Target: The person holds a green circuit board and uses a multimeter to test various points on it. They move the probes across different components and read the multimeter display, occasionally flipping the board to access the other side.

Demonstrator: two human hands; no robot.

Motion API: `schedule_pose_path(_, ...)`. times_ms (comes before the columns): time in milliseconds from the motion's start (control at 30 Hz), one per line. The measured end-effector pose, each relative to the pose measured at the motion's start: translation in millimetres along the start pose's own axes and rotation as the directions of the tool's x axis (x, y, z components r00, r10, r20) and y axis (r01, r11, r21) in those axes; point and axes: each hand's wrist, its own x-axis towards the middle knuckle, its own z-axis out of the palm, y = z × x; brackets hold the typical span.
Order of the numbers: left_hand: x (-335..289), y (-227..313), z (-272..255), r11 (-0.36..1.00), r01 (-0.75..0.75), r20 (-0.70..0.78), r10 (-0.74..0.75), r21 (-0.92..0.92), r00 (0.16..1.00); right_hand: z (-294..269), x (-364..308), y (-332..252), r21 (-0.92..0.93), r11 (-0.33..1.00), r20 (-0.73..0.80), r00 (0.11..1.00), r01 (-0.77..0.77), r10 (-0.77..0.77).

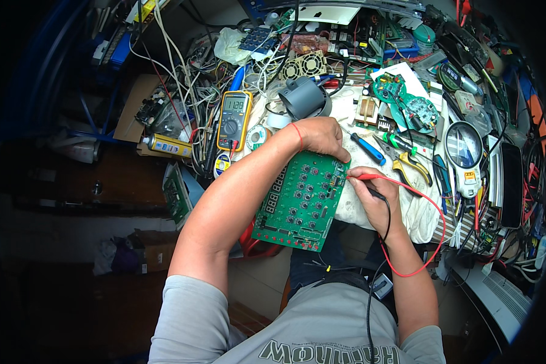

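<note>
1. A green circuit board [301, 200] lies tilted at the near edge of the counter [406, 209], its lower end hanging out past the edge over the person's lap. Its long axis runs from lower left to upper right, and its face, set with rows of small dark buttons, is turned up.
2. The left hand [321, 138] is closed over the board's far upper edge and holds it in place.
3. The right hand [375, 193] is closed around two test probes, a red probe [370, 177] and a black probe [376, 194]; the red tip touches the board's right edge.
4. The red lead [434, 242] loops out to the right and back below the wrist; the black lead [370, 303] drops down toward the person's shirt.
5. A white cloth [415, 215] covers the counter under the right hand.
6. A yellow multimeter [234, 120] stands left of the left hand, its screen lit.
7. A grey plastic tube part [302, 97] sits just beyond the left hand.
8. Right of the hands lie a blue-handled screwdriver [367, 148], green and yellow pliers [409, 161] and a round magnifier [464, 145].
9. Two round green boards [406, 100] rest farther back.
10. An open cardboard box [141, 109] at the left holds a tangle of wires and small parts; what else is in it I cannot tell.
</note>
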Motion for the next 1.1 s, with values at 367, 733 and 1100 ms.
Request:
schedule_pose_path(367, 2.8, -0.7, 0.1, 0.999, -0.020, -0.002, 0.020, 0.043, 1.000, 0.1, 0.0, 3.3, -0.017, 1.000, -0.003, 1.000, 0.007, -0.007)
schedule_pose_path(733, 1.0, -0.9, 2.9, 0.998, -0.034, -0.032, 0.036, 0.050, 0.999, -1.3, 0.1, 1.8, -0.026, 1.000, 0.026, 1.000, -0.014, 0.014)
schedule_pose_path(1100, 2.5, -5.6, 3.1, 0.997, -0.066, -0.026, 0.068, 0.048, 0.997, -0.9, 1.1, -0.8, -0.027, 1.000, 0.018, 1.000, -0.003, 0.004)
